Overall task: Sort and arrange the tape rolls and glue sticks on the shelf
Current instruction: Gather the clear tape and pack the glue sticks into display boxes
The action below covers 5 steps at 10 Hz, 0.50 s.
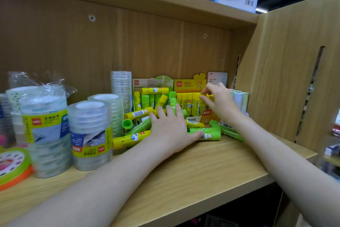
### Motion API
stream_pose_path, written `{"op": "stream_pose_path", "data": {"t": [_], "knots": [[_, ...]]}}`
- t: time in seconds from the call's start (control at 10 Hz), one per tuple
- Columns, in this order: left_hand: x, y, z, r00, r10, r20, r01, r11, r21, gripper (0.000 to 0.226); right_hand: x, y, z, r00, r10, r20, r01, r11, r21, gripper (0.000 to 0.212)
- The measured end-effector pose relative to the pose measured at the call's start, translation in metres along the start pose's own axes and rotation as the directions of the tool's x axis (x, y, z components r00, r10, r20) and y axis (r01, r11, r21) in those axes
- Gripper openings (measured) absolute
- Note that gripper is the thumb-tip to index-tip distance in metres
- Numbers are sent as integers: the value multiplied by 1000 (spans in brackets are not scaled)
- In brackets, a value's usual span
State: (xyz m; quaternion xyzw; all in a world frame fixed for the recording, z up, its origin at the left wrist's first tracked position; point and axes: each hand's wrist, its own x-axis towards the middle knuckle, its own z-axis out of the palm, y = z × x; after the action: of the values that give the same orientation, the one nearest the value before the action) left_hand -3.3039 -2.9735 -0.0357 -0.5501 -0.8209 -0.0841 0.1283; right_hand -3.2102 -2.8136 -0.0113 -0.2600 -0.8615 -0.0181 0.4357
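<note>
Loose yellow and green glue sticks (pixel 132 137) lie heaped on the wooden shelf (pixel 202 169) before upright ones in a yellow display box (pixel 189 84). The left hand (pixel 171 129) rests flat on the heap, grip wide; the right hand (pixel 219 101) pinches an upright yellow stick (pixel 197 104). Wrapped tape rolls (pixel 90 134) stand stacked to the left.

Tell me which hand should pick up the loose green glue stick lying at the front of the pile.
Left, probably. The left hand lies flat on the pile, its thumb beside the green glue stick. The right hand is busy pinching a yellow stick in the box.
</note>
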Motion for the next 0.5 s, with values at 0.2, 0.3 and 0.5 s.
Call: {"op": "stream_pose_path", "data": {"t": [0.2, 0.3, 0.5], "knots": [[-1, 0, -1, 1000, 4, 2, -4, 1000, -1, 103, -2, 2, -3, 993, 106, -42, -103, 992, 68, 12], [0, 0, -1, 1000, 5, 0, -5, 1000, -5, 103, -1, -1, -3, 991, 113, -70, -106, 990, 89, 13], [0, 1, -1, 1000, 9, 0, -9, 1000, -12, 102, 2, 0, 3, 990, 140, -6, -140, 989, 43, 14]]}}
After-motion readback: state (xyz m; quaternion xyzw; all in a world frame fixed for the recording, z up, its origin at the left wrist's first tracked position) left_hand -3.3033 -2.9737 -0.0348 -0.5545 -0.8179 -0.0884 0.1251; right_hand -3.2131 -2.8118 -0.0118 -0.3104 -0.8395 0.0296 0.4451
